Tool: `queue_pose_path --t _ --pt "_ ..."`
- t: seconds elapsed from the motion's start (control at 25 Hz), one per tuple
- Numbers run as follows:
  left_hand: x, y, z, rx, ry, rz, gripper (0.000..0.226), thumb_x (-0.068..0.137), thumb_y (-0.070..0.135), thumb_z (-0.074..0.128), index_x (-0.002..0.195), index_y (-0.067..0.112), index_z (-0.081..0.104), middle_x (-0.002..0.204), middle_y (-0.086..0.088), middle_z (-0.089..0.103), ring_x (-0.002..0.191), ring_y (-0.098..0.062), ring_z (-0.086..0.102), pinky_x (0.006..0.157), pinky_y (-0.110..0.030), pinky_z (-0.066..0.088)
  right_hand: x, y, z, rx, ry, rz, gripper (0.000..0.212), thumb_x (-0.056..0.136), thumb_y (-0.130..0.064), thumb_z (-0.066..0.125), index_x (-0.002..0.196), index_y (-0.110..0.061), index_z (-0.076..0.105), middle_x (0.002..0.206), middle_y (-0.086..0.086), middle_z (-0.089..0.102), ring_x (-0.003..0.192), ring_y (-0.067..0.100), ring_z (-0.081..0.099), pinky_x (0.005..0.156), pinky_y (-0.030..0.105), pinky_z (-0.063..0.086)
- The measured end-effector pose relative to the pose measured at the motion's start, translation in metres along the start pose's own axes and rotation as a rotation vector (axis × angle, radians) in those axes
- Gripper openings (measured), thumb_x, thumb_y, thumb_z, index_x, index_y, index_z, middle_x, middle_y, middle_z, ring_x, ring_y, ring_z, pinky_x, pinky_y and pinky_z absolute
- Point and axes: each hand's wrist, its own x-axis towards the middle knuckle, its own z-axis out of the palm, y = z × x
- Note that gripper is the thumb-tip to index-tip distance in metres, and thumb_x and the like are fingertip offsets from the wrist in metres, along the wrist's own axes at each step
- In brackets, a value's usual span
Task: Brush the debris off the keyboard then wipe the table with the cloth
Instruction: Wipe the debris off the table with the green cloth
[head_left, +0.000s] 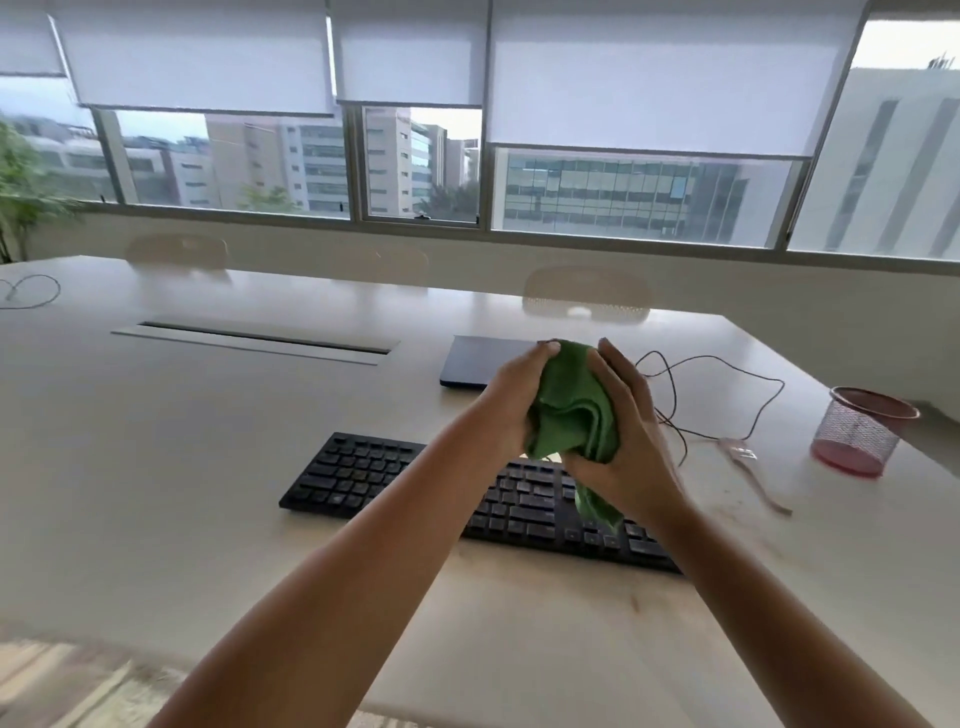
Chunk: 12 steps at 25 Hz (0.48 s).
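Observation:
A green cloth (571, 410) is bunched up in the air above the black keyboard (363, 473), which lies on the pale table (182, 441). My left hand (511, 400) grips the cloth from the left side. My right hand (626, 431) holds it from the right, fingers wrapped around the folds. A loose corner of the cloth hangs down over the keyboard's right half. A clear-handled brush (753, 473) lies on the table to the right of the keyboard, with faint debris around it.
A closed dark laptop (478, 358) lies behind the hands. A thin black cable (727, 374) loops across the table at right. A pink mesh cup (857, 431) stands near the right edge. A cable slot (254, 340) runs across the table's middle.

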Motion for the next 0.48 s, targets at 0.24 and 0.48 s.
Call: queue_pose_path --t 0.24,0.48 --pt "0.0 0.023 -0.079 -0.213 -0.18 -0.008 0.028 0.095 0.037 0.047 0.096 0.009 0.053 0.086 -0.01 0.057 0.077 -0.022 0.057 0.072 -0.033 0.049 0.019 -0.038 0.063 -0.012 -0.084 0.147 0.112 0.054 -0.048 0.071 0.143 -0.044 0.003 0.149 -0.003 0.018 0.134 0.026 0.031 0.107 0.045 0.035" --pt "0.011 0.048 -0.148 0.056 -0.047 0.08 0.05 0.096 0.039 0.046 0.133 0.007 0.037 0.127 -0.015 0.045 0.107 -0.039 0.054 0.08 -0.04 0.051 0.037 -0.039 0.067 -0.246 -0.199 0.436 0.069 0.083 -0.032 0.058 0.143 -0.041 0.026 0.128 0.008 0.039 0.113 0.03 0.047 0.087 0.041 0.046"
